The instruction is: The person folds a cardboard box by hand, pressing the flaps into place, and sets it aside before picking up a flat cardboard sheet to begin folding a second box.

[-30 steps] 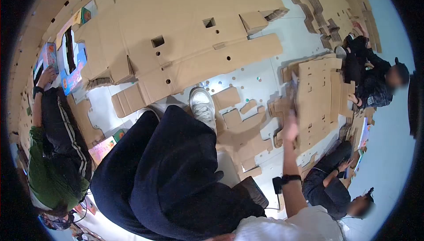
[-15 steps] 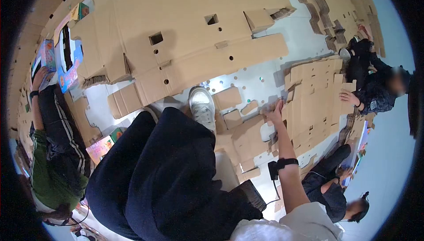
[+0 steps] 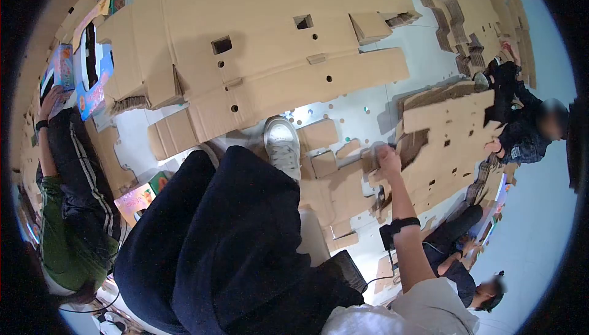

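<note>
Pale floor [image 3: 417, 46], strewn with cut cardboard and small round scraps, curving away under a wide view. Right hand [image 3: 388, 158] low over it, fingers curled in and partly blurred; cannot tell whether they pinch an edge. Dark strap [image 3: 405, 223] on that wrist, black device on its side. Just beside the hand, a cardboard sheet [image 3: 454, 129], punched with small holes, slanting over other cardboard; at its far end, a co-worker's hand [image 3: 494, 146], touching or nearly so. Left of the right hand, flat offcuts [image 3: 343, 191] on the floor. Nearer the middle, a white shoe [image 3: 282, 145] with its toe by the edge of a big sheet [image 3: 257, 22], which has square and round openings and raised flaps. More stacked cardboard [image 3: 451, 10], wavy-edged, upper right. Far left, a person in a green top [image 3: 67, 237], one hand at a printed box [image 3: 61, 68]; another box [image 3: 136, 201], pink and green, by that person's leg. Lower right, a seated person in black [image 3: 457, 277].
</note>
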`<move>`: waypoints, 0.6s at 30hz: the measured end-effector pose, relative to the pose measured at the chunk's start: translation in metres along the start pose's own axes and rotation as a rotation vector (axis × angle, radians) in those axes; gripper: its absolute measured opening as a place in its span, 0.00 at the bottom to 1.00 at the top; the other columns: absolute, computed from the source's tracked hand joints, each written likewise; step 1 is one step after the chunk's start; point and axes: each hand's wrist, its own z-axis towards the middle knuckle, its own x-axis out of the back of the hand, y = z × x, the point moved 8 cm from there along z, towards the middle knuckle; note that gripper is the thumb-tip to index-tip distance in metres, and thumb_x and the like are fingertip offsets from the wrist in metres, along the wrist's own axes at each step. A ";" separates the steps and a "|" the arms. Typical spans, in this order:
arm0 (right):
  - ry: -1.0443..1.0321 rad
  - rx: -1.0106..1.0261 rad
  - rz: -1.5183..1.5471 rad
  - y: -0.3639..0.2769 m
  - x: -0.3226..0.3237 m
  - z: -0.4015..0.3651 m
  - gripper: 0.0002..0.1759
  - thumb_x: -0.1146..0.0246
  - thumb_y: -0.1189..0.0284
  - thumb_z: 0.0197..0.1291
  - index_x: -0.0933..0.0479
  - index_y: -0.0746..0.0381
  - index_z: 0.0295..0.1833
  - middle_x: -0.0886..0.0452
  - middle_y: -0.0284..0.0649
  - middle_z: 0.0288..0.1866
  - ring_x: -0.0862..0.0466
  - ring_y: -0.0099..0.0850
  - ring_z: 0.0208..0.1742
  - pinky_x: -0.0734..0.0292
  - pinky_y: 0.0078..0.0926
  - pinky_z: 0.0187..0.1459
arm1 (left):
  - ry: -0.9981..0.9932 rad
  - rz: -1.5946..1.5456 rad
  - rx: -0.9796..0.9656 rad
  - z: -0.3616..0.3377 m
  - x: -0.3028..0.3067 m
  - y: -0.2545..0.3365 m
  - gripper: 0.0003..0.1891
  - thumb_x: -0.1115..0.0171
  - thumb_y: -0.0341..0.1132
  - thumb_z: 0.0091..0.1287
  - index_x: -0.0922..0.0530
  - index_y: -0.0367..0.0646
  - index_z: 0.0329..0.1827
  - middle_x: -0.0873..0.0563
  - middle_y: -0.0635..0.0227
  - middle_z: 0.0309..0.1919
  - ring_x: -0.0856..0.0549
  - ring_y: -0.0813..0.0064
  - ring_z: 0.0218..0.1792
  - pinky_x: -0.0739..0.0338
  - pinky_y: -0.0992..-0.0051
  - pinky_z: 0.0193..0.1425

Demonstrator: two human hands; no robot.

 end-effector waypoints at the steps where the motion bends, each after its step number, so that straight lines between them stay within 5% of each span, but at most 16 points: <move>1: -0.001 -0.001 -0.002 -0.003 -0.002 -0.006 0.23 0.37 0.68 0.55 0.30 0.61 0.57 0.21 0.52 0.53 0.21 0.48 0.54 0.24 0.43 0.53 | 0.001 0.001 0.001 0.000 0.001 0.000 0.08 0.46 0.18 0.63 0.20 0.31 0.42 0.13 0.51 0.39 0.13 0.72 0.31 0.18 0.76 0.33; 3: 0.225 0.106 -0.130 -0.018 0.011 -0.019 0.23 0.35 0.66 0.53 0.29 0.63 0.54 0.22 0.52 0.54 0.22 0.49 0.55 0.26 0.45 0.54 | -0.006 0.004 -0.004 0.000 0.000 0.000 0.08 0.46 0.18 0.63 0.20 0.31 0.42 0.13 0.51 0.39 0.13 0.72 0.31 0.18 0.76 0.33; 9: 0.206 -0.024 -0.185 -0.044 0.017 -0.019 0.31 0.28 0.64 0.45 0.30 0.63 0.55 0.24 0.50 0.52 0.24 0.50 0.54 0.29 0.45 0.56 | -0.003 0.013 -0.003 0.003 0.004 0.002 0.09 0.46 0.18 0.62 0.20 0.31 0.42 0.13 0.51 0.40 0.13 0.71 0.31 0.18 0.76 0.33; 13: 0.242 0.122 -0.300 -0.031 -0.013 -0.005 0.31 0.26 0.65 0.43 0.29 0.64 0.52 0.23 0.51 0.49 0.24 0.49 0.52 0.29 0.43 0.56 | 0.005 0.010 0.005 0.003 0.005 0.001 0.09 0.46 0.18 0.62 0.20 0.31 0.42 0.14 0.51 0.40 0.13 0.71 0.31 0.19 0.77 0.33; 18: 0.134 0.011 0.120 -0.037 0.026 -0.015 0.27 0.26 0.62 0.43 0.26 0.62 0.47 0.23 0.51 0.48 0.24 0.49 0.53 0.26 0.45 0.51 | 0.000 0.016 0.007 0.004 0.005 0.000 0.09 0.46 0.18 0.62 0.20 0.32 0.42 0.14 0.51 0.40 0.13 0.71 0.31 0.19 0.77 0.33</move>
